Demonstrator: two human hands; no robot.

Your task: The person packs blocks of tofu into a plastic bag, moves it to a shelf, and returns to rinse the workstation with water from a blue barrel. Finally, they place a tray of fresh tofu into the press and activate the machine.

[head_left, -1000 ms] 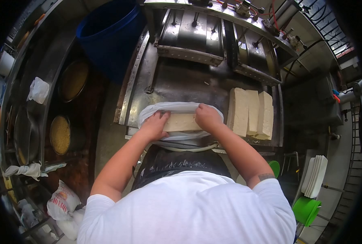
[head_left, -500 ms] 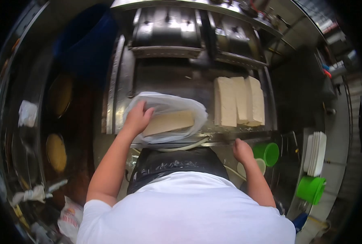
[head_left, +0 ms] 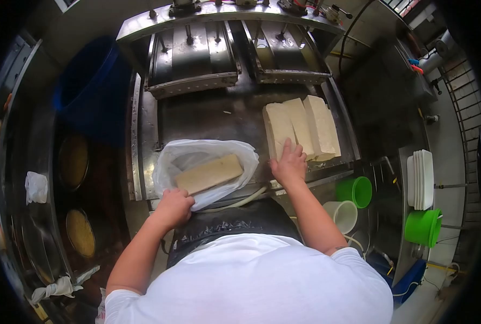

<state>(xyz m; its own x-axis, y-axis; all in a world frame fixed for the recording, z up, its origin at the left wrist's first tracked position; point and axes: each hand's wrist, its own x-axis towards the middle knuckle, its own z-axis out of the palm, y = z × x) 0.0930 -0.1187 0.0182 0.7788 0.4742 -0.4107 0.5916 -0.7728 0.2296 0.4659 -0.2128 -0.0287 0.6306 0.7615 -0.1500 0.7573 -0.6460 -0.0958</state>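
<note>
Left hand (head_left: 176,208): fingers curled closed on near left rim of open plastic bag (head_left: 167,164). Pale block (head_left: 210,174) lies inside bag, on metal table (head_left: 202,116). Right hand (head_left: 290,164): fingers slightly spread over near end of three pale slabs (head_left: 301,127), right of bag; grip cannot be told. Hose (head_left: 246,198) along near edge. Press trays (head_left: 194,67) cover far side. Green bucket (head_left: 362,192) near right.

An open, translucent white bag (head_left: 167,163) holds one cream slab (head_left: 210,174) (lying aslant); three thick cream blocks (head_left: 301,129) lie side by side.
</note>
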